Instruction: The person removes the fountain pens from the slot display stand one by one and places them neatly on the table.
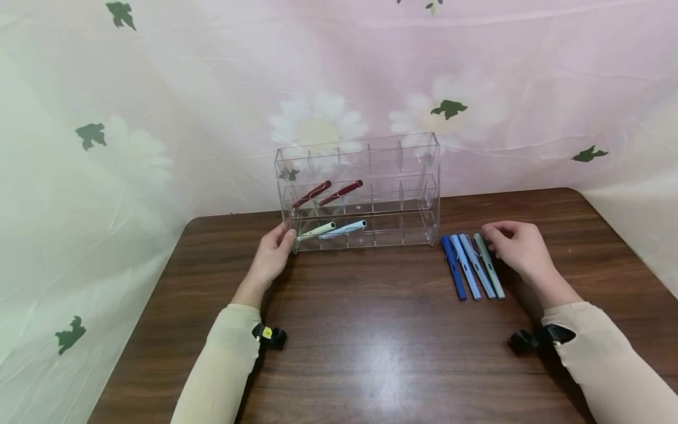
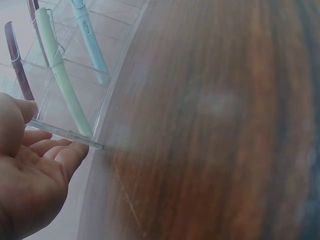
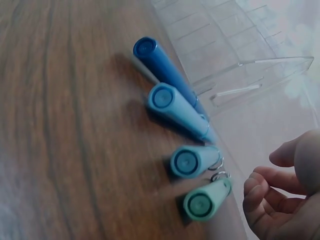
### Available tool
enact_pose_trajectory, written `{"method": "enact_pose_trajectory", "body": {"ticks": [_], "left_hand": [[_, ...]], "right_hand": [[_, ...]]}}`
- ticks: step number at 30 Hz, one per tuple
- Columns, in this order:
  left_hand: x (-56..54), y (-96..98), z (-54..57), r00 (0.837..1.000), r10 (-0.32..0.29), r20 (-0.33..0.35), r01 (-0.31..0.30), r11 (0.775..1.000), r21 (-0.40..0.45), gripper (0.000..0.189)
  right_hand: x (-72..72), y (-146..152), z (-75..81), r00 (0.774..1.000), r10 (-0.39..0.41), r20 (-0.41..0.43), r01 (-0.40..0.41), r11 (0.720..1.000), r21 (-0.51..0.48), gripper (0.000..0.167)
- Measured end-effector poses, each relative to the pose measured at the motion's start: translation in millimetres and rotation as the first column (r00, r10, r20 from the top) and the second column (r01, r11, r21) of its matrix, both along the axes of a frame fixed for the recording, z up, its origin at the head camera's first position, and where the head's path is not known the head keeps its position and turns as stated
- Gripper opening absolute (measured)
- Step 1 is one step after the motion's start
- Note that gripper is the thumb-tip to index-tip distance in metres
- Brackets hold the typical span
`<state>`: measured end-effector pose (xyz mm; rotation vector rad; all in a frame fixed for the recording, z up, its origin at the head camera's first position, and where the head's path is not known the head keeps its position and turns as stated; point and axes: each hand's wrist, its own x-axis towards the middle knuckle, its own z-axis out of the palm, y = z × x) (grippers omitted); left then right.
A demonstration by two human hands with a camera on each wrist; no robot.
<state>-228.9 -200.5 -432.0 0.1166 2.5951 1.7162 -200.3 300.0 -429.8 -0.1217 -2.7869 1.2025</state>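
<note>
A clear acrylic pen rack [image 1: 389,245] stands at the back of the table, and my left hand [image 1: 271,256] grips its left side wall, thumb on one face and fingers on the other. Two dark red pens [image 1: 341,193] lean in the middle tier. Lower down lean a pale green pen [image 1: 316,231] and a light blue pen [image 2: 90,40]. Right of the rack, a dark blue pen [image 1: 454,268], two lighter blue pens [image 1: 467,268] and a grey-green pen [image 1: 491,271] lie side by side. My right hand [image 1: 516,244] is beside the grey-green pen's far end, fingers loosely bent, holding nothing.
The brown wooden table [image 1: 371,330] extends toward me in front of the rack. Close behind the rack hangs a pale flowered cloth [image 1: 228,118], which also runs along both sides. A small black wrist camera [image 1: 524,341] sits by the right sleeve.
</note>
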Motion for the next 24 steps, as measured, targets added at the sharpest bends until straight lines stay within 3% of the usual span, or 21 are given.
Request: {"method": "enact_pose_trajectory", "body": {"ticks": [24], "left_hand": [[-1.2, -0.3, -3.3, 1.000, 0.005, -0.004, -0.005, 1.000, -0.022, 0.056]], "right_hand": [[10.2, -14, 11.8, 0.997, 0.006, -0.073, -0.012, 0.997, -0.070, 0.044]]}}
